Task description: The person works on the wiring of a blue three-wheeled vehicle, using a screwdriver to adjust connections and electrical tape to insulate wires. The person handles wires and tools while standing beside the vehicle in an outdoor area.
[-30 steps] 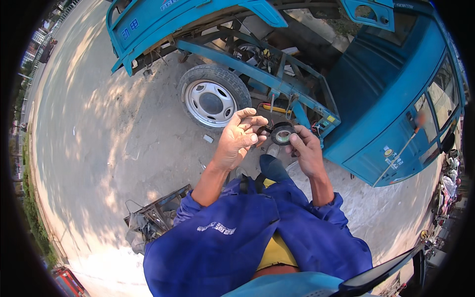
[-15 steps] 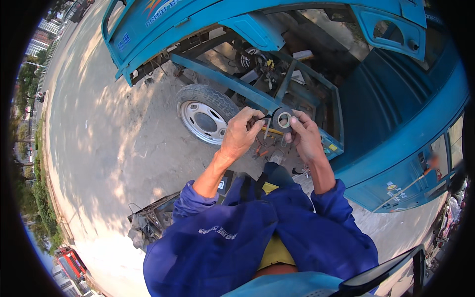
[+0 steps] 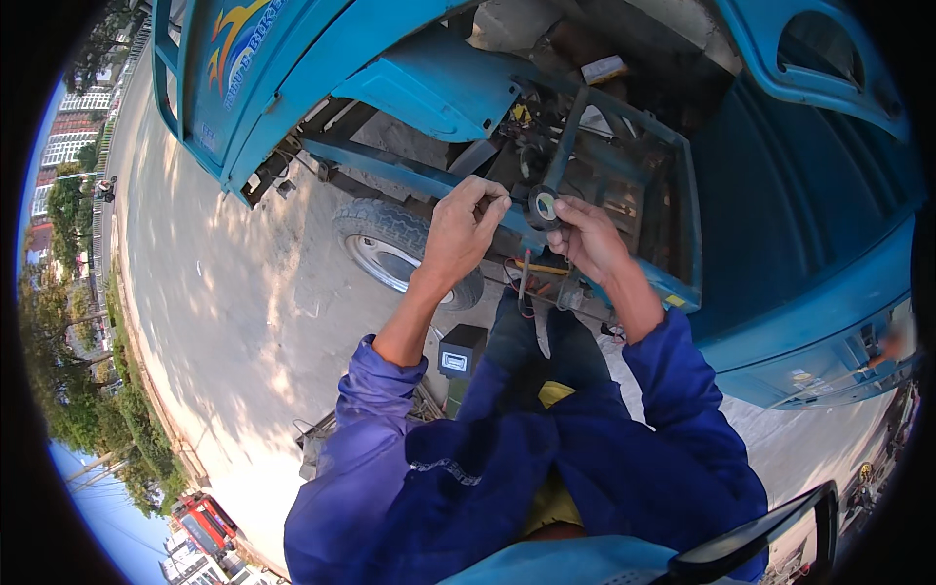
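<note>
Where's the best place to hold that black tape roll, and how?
Probably pinch the black tape roll by its right edge, coming from the right, thumb in front. It's a ring with its open face turned toward you, so there's a rim to grip. The right hand holds that side; the left hand is close on the other.

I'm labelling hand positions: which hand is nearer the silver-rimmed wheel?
Left. The left hand appears by the right side of the wheel; the right hand is farther right, holding the black tape roll.
</note>
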